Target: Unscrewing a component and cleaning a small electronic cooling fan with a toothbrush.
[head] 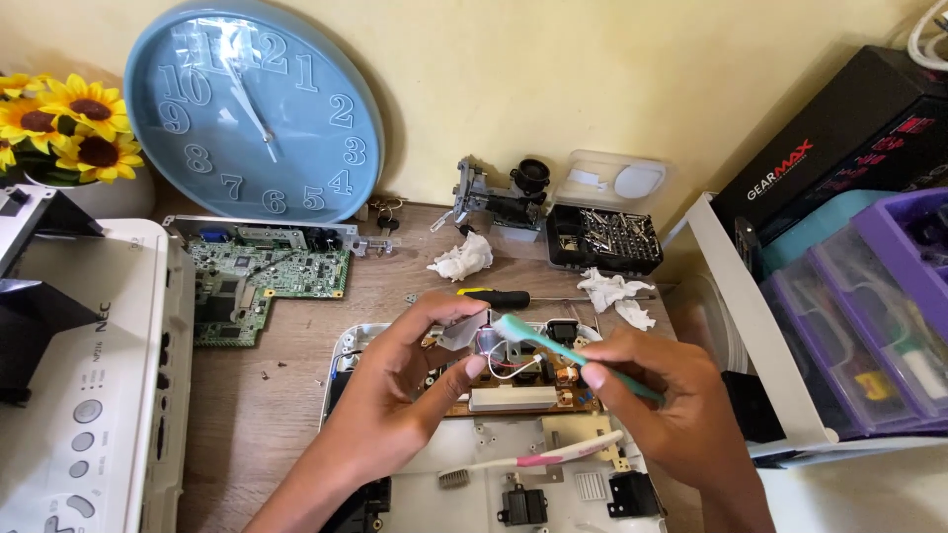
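Two hands were raised over an opened white casing point(415, 494): a circuit board point(513, 380) was pinched in the left hand point(405, 390), a teal toothbrush point(553, 345) clamped in the right hand point(662, 405).

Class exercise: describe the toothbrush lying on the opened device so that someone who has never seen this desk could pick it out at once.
Start at the opened white device shell at the near middle of the wooden desk. Just below the brown circuit board lies the toothbrush, under the right hand. It is pink and white and lies loose, whereas the teal toothbrush is held.
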